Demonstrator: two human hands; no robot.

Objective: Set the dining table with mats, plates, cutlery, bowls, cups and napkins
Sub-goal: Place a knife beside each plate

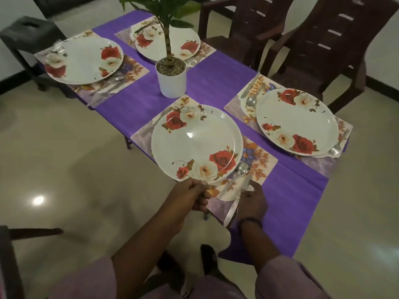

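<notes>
Head view, my entry: left hand (197, 196) fingers curled on the nearest plate (196, 143) rim, plate on its mat (262, 162); right hand (251, 200) grasping a knife (232, 209) beside a spoon (236, 174).

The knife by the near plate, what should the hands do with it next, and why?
Probably the right hand should lay the knife straight beside the spoon. The knife lies slanted, its handle hanging off the mat's near edge, while the left hand grips the near plate's rim.
</notes>
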